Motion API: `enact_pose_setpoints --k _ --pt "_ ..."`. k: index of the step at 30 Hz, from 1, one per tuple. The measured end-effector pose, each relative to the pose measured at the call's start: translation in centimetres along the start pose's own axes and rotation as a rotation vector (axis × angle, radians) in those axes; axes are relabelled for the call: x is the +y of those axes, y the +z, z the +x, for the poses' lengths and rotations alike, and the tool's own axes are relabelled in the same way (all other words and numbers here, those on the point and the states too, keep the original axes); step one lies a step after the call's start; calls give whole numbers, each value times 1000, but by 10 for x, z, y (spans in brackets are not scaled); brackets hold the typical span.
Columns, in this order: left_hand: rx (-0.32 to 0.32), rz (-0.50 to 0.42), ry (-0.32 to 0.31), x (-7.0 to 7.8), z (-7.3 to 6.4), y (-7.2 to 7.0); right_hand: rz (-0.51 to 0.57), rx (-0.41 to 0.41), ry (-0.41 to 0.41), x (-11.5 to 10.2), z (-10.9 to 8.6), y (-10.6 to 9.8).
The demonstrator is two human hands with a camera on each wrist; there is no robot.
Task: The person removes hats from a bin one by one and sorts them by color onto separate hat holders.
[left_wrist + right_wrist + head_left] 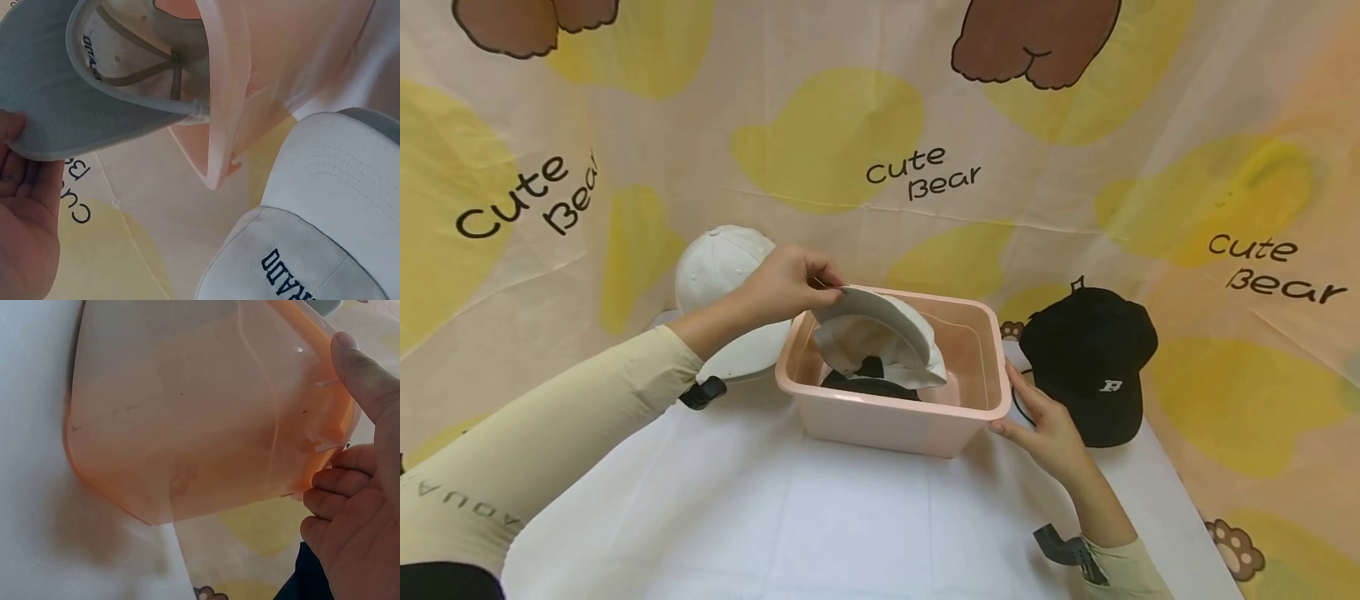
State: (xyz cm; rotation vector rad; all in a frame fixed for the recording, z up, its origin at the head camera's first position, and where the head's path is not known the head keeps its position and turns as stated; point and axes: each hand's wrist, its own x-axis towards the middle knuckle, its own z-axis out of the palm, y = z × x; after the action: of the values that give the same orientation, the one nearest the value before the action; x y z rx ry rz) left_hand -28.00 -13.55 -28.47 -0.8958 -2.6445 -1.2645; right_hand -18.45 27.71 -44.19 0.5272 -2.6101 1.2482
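A pale cap (891, 317) stands upside down, partly inside a pink plastic bin (880, 427). My left hand (782, 283) pinches the edge of its brim between thumb and fingers above the bin's left end. In the left wrist view the cap's grey brim underside (62, 94) and seamed lining show. Under it in the bin lies a black thing (868, 386), mostly hidden. My right hand (1048, 433) grips the bin's right end, thumb on the rim and fingers curled below it, as the right wrist view shows.
A second white cap (718, 267) with dark lettering sits left of the bin, behind my left forearm. To the right stands a black cap (1086, 342) with a white letter. Behind the white table (850, 517) hangs a patterned cloth (820, 133).
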Motion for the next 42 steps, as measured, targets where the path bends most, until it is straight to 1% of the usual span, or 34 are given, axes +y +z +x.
enact_pose_setpoints --k 7,12,16,19,23,27,30,36,42 --pt "72 -36 48 2 -2 -3 5 -2 0 0 -1 0" --pt "123 -50 58 4 -4 -6 11 2 -6 -1 0 -1" --pt "153 -44 56 5 -8 -9 24 -5 -4 -1 1 -1" --pt "177 -44 78 6 -10 -12 25 -6 -4 -1 0 -1" --pt "215 -51 116 12 -12 -15 17 -4 -1 -1 0 -1" --pt "244 -60 129 19 -14 -17 12 -5 3 -2 0 -2" --pt "265 -58 165 21 -16 -17 9 -3 6 -3 0 -2" --pt "322 -74 285 17 -22 -13 3 -7 10 -2 1 -1" --pt "377 -62 346 15 -24 -12 -5 -8 16 -1 0 -1"
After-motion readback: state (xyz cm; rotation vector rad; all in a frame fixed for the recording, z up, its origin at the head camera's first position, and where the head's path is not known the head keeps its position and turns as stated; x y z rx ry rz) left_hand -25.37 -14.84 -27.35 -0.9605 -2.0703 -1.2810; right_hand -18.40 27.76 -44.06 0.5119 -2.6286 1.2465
